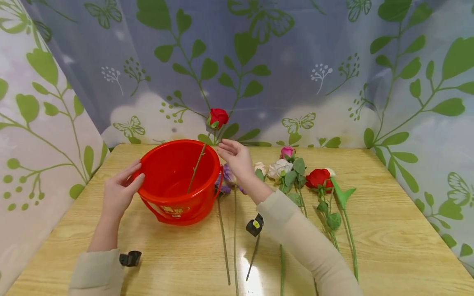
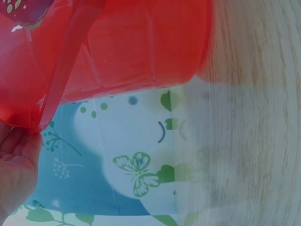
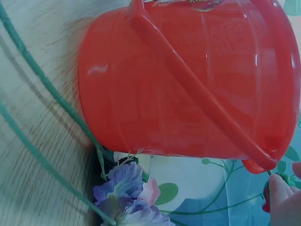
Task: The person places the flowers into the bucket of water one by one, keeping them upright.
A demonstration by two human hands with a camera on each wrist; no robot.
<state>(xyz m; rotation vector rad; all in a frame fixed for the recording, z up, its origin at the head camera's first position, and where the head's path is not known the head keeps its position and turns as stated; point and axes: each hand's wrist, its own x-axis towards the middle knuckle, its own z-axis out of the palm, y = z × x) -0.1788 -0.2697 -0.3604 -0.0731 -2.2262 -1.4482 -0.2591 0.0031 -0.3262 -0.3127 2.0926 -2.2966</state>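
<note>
A red plastic bucket [image 1: 177, 207] stands on the table, its bail handle lowered along the outside. My left hand [image 1: 120, 191] grips its left rim between thumb and fingers, also seen in the left wrist view. A red rose [image 1: 218, 118] leans in the bucket, its stem reaching down inside and its bloom above the back right rim. Beside that rim is my right hand [image 1: 240, 161], fingers fairly straight, close to the rose but with no visible hold on it. In the right wrist view only part of the right hand [image 3: 284, 202] shows at the edge.
Right of the bucket lie purple flowers [image 1: 228, 174], a white rose [image 1: 280, 168], a pink rose [image 1: 287, 152], another red rose [image 1: 319, 179] and a white flower with a green stem [image 1: 344, 197]. Their long stems point towards the front of the wooden table [image 1: 177, 263]. A patterned cloth [image 1: 259, 90] hangs behind.
</note>
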